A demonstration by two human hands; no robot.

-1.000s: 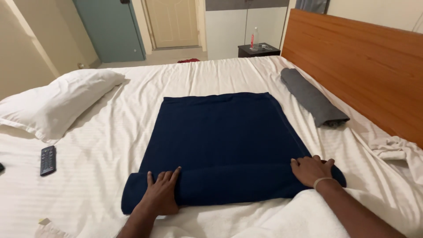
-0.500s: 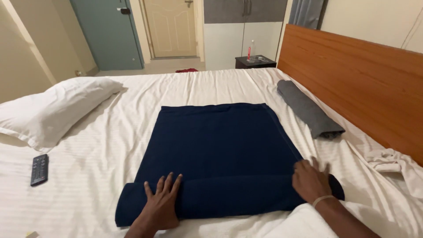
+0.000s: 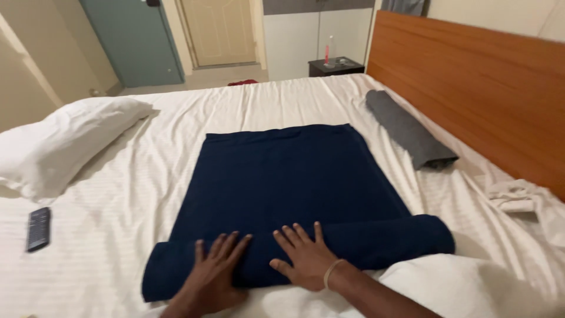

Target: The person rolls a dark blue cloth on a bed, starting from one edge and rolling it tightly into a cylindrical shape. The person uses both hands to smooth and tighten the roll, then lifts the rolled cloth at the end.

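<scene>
A dark navy towel (image 3: 294, 176) lies flat on the white striped bed sheet (image 3: 135, 188), its near edge rolled into a thick tube across the bed. My left hand (image 3: 215, 274) rests palm down on the left part of the roll, fingers spread. Pressing flat on the middle of the roll is my right hand (image 3: 306, 256), close beside the left, with a thin band on its wrist. Neither hand grips anything; both lie open on the fabric.
A rolled grey towel (image 3: 409, 129) lies near the wooden headboard (image 3: 482, 88). A white pillow (image 3: 65, 141) sits at left, a black remote (image 3: 39, 228) below it. A crumpled white cloth (image 3: 524, 200) lies at right. A dark nightstand (image 3: 335, 65) and doors stand beyond.
My right hand has slid left from the roll's right end to its middle, next to my left hand. The roll looks a little thicker and the view has shifted closer.
</scene>
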